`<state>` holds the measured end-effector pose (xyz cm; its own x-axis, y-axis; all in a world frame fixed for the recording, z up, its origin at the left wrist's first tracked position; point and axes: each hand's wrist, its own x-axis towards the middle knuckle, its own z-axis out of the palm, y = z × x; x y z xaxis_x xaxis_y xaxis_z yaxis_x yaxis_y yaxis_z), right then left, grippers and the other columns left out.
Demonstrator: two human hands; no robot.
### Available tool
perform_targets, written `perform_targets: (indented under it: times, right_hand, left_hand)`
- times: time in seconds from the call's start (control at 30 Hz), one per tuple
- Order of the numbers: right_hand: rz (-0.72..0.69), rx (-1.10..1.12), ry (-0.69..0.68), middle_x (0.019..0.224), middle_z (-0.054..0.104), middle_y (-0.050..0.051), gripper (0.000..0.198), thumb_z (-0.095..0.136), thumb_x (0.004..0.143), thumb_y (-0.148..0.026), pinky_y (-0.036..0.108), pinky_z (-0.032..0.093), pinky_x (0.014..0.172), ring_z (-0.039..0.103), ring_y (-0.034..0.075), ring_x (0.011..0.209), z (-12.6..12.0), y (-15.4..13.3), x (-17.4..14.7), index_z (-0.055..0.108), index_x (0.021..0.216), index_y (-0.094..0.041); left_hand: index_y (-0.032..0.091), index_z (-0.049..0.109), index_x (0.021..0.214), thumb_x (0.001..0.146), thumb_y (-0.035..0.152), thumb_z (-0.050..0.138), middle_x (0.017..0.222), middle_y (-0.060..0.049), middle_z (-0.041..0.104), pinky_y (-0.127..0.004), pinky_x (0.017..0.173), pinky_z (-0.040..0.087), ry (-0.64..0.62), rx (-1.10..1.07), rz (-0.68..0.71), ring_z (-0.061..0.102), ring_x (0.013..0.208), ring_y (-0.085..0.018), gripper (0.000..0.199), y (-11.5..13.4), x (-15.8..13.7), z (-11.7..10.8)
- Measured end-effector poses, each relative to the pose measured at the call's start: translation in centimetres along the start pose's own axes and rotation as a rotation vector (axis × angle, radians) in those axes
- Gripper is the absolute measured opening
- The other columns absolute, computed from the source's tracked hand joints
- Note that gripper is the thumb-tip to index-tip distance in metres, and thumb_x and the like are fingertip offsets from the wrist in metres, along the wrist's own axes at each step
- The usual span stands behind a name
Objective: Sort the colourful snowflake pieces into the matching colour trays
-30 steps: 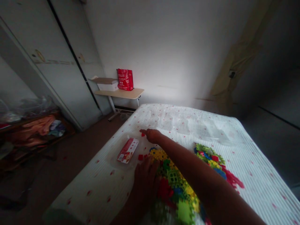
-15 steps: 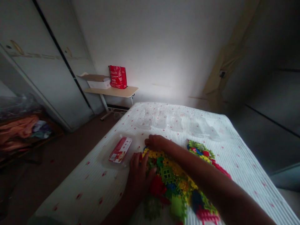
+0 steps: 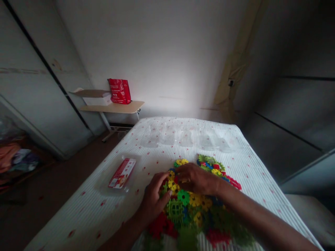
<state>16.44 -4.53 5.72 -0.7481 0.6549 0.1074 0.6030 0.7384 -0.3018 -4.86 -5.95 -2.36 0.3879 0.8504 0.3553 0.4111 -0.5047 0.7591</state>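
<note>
A pile of colourful plastic interlocking pieces (image 3: 195,200), flower-shaped and square in yellow, green, red and blue, lies spread on the bed. At its left edge is my left hand (image 3: 154,197), thumb and fingers apart, touching pieces beside a yellow flower piece (image 3: 172,185). My right hand (image 3: 195,178) reaches across the top of the pile with its fingers curled down among the pieces; whatever is in them is hidden. Near the left wrist, a green square lattice piece (image 3: 175,210) shows. Part of the pile is covered by my right forearm.
A clear plastic container with a red-and-white label (image 3: 122,173) lies left of the pile. Several clear plastic containers (image 3: 185,137) stand in a row toward the bed's far end. Beyond, a small table (image 3: 123,107) holds a red bag (image 3: 119,91) and a white box (image 3: 97,100).
My right hand has drawn back from the pile's far left edge to over the pieces. My left hand remains at the left edge. The whole view has shifted slightly.
</note>
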Motion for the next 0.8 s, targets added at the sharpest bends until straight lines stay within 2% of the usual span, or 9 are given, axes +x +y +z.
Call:
perform_targets:
  times: [0.1,0.23,0.3,0.4,0.5,0.57,0.63,0.73,0.8]
  right_hand:
    - [0.054,0.109,0.175,0.106,0.064,0.007,0.016,0.052,0.085,-0.024,0.034,0.045,0.087,0.057,0.019,0.103,-0.9,0.4,-3.2,0.067,0.088,-0.021]
    - [0.364,0.123,0.354,0.121,0.058,0.010,0.032,0.056,0.082,-0.031,0.037,0.048,0.090,0.056,0.022,0.109,-1.4,2.3,-8.7,0.059,0.112,-0.021]
    - [0.503,0.080,0.377,0.121,0.059,0.010,0.041,0.060,0.080,-0.038,0.036,0.050,0.088,0.059,0.023,0.106,-0.9,3.1,-12.2,0.056,0.118,-0.023]
    - [0.658,0.004,0.355,0.120,0.059,0.011,0.055,0.064,0.074,-0.043,0.040,0.052,0.085,0.060,0.027,0.104,1.0,3.5,-17.7,0.051,0.124,-0.024]
    - [0.704,0.015,0.320,0.122,0.058,0.012,0.074,0.066,0.072,-0.042,0.042,0.052,0.085,0.059,0.028,0.105,3.3,2.9,-20.8,0.036,0.138,-0.027]
    - [0.657,0.039,0.345,0.125,0.056,0.012,0.081,0.067,0.072,-0.039,0.042,0.051,0.088,0.057,0.027,0.108,4.4,2.4,-20.7,0.028,0.142,-0.027]
    - [0.600,0.087,0.404,0.127,0.054,0.012,0.087,0.067,0.072,-0.034,0.041,0.051,0.087,0.058,0.026,0.107,5.1,2.0,-19.1,0.020,0.145,-0.027]
    - [0.537,0.196,0.461,0.130,0.052,0.012,0.092,0.065,0.072,-0.027,0.041,0.050,0.088,0.057,0.026,0.109,5.2,1.5,-15.7,0.011,0.147,-0.027]
    - [0.515,0.269,0.460,0.133,0.049,0.011,0.094,0.065,0.071,-0.023,0.042,0.047,0.093,0.053,0.027,0.115,5.1,1.1,-13.8,0.010,0.147,-0.028]
  left_hand:
    - [0.022,0.045,0.125,0.081,0.024,0.051,0.123,-0.008,0.053,-0.034,0.093,0.045,-0.001,-0.021,0.038,0.053,0.110,-0.020,0.045,0.2,0.6,0.6]
    - [0.022,0.060,0.109,0.083,0.028,0.050,0.114,-0.007,0.060,-0.038,0.094,0.043,0.004,0.062,0.072,0.054,0.107,-0.021,0.028,0.2,1.6,0.6]
    - [0.023,0.063,0.105,0.082,0.032,0.052,0.111,-0.007,0.062,-0.041,0.094,0.042,-0.019,0.135,0.100,0.053,0.107,-0.023,0.027,0.2,1.5,-0.3]
    - [0.027,0.062,0.110,0.081,0.038,0.053,0.116,-0.006,0.060,-0.044,0.095,0.039,-0.094,0.218,0.148,0.050,0.110,-0.025,0.032,-0.4,0.4,-2.3]
    - [0.030,0.051,0.126,0.076,0.048,0.057,0.134,-0.005,0.047,-0.046,0.100,0.034,-0.178,0.234,0.128,0.041,0.121,-0.029,0.053,-1.6,-1.5,-4.0]
    - [0.031,0.039,0.135,0.066,0.051,0.065,0.140,-0.006,0.039,-0.049,0.102,0.031,-0.261,0.254,0.092,0.035,0.125,-0.033,0.077,-2.0,-2.6,-4.2]
    - [0.032,0.031,0.140,0.058,0.041,0.072,0.142,-0.007,0.036,-0.051,0.103,0.029,-0.319,0.282,0.066,0.033,0.126,-0.035,0.092,-1.8,-3.1,-3.6]
    - [0.032,0.023,0.142,0.058,0.019,0.065,0.139,-0.006,0.040,-0.050,0.103,0.030,-0.322,0.270,0.057,0.037,0.124,-0.032,0.095,-0.5,-2.7,-1.7]
    - [0.032,0.022,0.142,0.057,0.012,0.058,0.135,-0.006,0.044,-0.047,0.103,0.031,-0.301,0.229,0.061,0.040,0.122,-0.029,0.095,0.3,-2.1,-0.4]
